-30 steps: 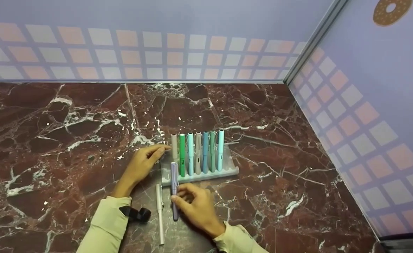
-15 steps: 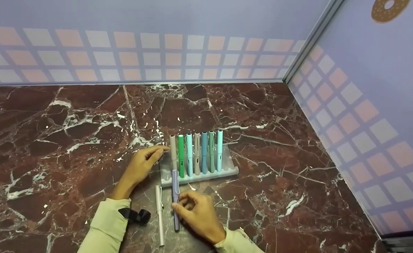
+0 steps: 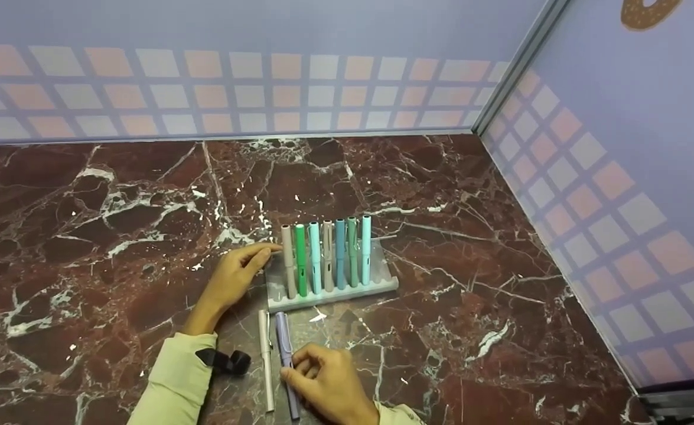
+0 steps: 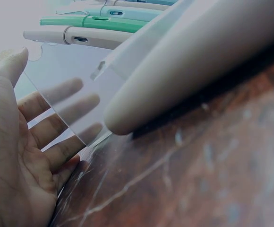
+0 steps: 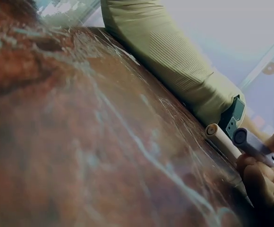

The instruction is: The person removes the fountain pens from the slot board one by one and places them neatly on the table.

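My right hand [image 3: 332,381] pinches a lavender pen [image 3: 288,354] between thumb and fingers, low over the table in front of the clear pen stand [image 3: 347,297]. Just left of it lies a pale silver pen [image 3: 266,366] with a clip. My left hand [image 3: 237,277] is at the stand's left edge. In the left wrist view, its fingers [image 4: 66,120] reach behind the clear plate and show through it, with the thumb on the near side. Several pens in beige, green [image 3: 300,262], light blue and grey-blue stand side by side in the stand.
The table [image 3: 146,260] is dark red marble with white veins. Patterned lavender walls [image 3: 323,29] bound it at the back and right. A black wrist camera [image 3: 231,361] sits by the left cuff, close to the silver pen.
My right hand has drawn the lavender pen back from the stand's front, toward the body and slightly left, beside the silver pen. The left hand stays at the stand.
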A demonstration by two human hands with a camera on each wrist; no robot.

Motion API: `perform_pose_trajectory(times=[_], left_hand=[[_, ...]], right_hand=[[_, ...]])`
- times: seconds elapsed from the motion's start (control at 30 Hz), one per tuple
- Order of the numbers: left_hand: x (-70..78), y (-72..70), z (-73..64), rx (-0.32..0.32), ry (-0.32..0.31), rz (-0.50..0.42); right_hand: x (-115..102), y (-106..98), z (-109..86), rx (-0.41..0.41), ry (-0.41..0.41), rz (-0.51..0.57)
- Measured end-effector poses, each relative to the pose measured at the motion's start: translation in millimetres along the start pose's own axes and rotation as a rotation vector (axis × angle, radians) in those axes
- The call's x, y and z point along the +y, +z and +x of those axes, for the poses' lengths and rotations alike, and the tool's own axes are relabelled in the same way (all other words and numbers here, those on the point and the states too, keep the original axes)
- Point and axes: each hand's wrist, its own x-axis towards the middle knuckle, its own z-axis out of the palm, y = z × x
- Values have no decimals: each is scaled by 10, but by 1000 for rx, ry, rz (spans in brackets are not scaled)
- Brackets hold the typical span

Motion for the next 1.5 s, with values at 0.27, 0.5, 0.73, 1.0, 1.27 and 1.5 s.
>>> perform_pose_trajectory(times=[0.27, 0.5, 0.73, 1.0, 1.27, 1.5], left_hand=[[-9, -15, 7, -6, -15, -11], [-1, -15, -1, -11, -29, -17], [-17, -4, 19, -3, 4, 9], [-6, -1, 33, -1, 2, 17], [-6, 2, 20, -2, -8, 5], [2, 8, 1, 6, -20, -29]], right_hand=[[2, 41, 57, 25, 39, -74], [14, 66, 89, 51, 17, -120], [-11, 65, 114, 52, 32, -129], [-21, 60, 140, 6, 108, -35], [-10, 44, 145, -11, 122, 1], [-10, 39, 138, -12, 135, 24]])
